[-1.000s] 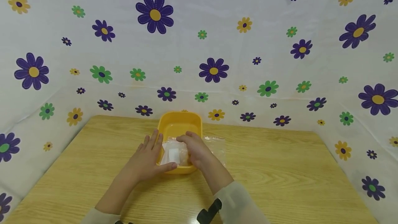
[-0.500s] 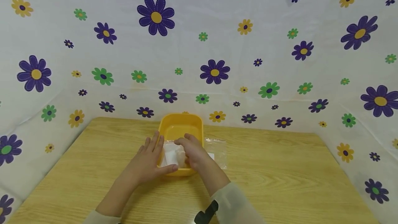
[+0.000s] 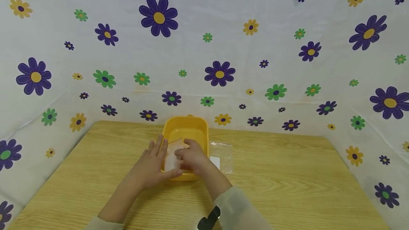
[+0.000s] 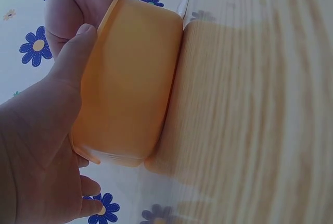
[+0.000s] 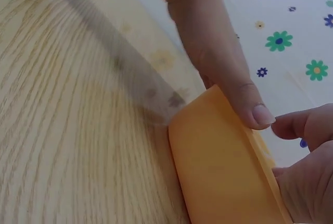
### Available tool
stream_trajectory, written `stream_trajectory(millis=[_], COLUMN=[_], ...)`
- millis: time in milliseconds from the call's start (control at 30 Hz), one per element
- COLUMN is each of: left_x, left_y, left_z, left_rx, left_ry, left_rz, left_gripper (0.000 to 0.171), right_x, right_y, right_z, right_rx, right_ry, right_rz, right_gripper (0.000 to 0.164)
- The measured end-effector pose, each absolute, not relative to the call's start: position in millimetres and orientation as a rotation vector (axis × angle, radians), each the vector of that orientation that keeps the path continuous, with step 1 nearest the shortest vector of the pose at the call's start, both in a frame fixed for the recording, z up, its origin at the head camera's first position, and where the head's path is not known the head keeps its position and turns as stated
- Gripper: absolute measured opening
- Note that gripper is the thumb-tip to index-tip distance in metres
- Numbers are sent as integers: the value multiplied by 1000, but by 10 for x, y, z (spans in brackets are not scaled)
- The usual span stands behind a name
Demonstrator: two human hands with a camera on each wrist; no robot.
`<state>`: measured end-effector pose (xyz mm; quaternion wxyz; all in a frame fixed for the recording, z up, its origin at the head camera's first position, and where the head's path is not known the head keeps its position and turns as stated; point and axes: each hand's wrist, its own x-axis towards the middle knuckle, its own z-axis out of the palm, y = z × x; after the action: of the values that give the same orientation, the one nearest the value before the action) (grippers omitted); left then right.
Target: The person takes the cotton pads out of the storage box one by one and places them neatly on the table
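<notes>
A yellow plastic tub (image 3: 186, 121) stands on the table with its long side running away from me. My left hand (image 3: 150, 168) lies along the tub's left side, fingers straight, thumb over the near rim; the left wrist view shows that thumb (image 4: 75, 52) on the rim. My right hand (image 3: 193, 159) is inside the tub with curled fingers, gripping a clear plastic bag (image 3: 172, 153) with something whitish in it. The hand hides part of the bag, and the tub wall hides its fingertips in the right wrist view.
Another clear zip bag (image 3: 225, 155) lies flat on the wooden table (image 3: 287, 173), right of the tub, with a white rectangle (image 3: 215, 162) at its left side. A flower-printed sheet (image 3: 191, 52) rises behind the table and at both sides.
The right hand has shifted slightly left in the tub, and the plastic under it has changed shape, its upper edge now slanting. More of the white rectangle at the right shows. The left hand stays put.
</notes>
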<state>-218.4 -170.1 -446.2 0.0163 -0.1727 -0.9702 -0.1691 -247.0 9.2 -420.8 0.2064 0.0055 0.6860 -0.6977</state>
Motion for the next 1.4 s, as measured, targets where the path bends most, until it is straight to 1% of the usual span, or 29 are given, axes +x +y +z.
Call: stream_trajectory(millis=[100, 233, 400, 1000, 1233, 1400], left_x=[-2183, -2183, -2192, -2182, -2173, -2172], left_y=[-1703, -1697, -1700, -1679, -1669, -1673], left_z=[-4462, -4456, -4473, -4453, -4441, -4431], left_rx=[-539, -535, -527, -518, -505, -498], left_ry=[-3011, -3011, -3011, -3025, -3043, -3052], left_rz=[-525, -515, -507, -510, -489, -501], left_gripper=[119, 119, 119, 120, 123, 119], right_x=[-2437, -2396, -2363, -2315, -2300, -2291], right_y=[58, 41, 73, 485, 650, 752], right_z=[-4215, -4195, -4162, -4131, -4114, -4094], right_rx=[-94, -142, -121, -97, -36, -5], right_ry=[2044, 2115, 2109, 1874, 1832, 1836], right_rz=[-1880, -1884, -1969, -2231, -2270, -2283], right_gripper=[60, 45, 39, 42, 43, 43])
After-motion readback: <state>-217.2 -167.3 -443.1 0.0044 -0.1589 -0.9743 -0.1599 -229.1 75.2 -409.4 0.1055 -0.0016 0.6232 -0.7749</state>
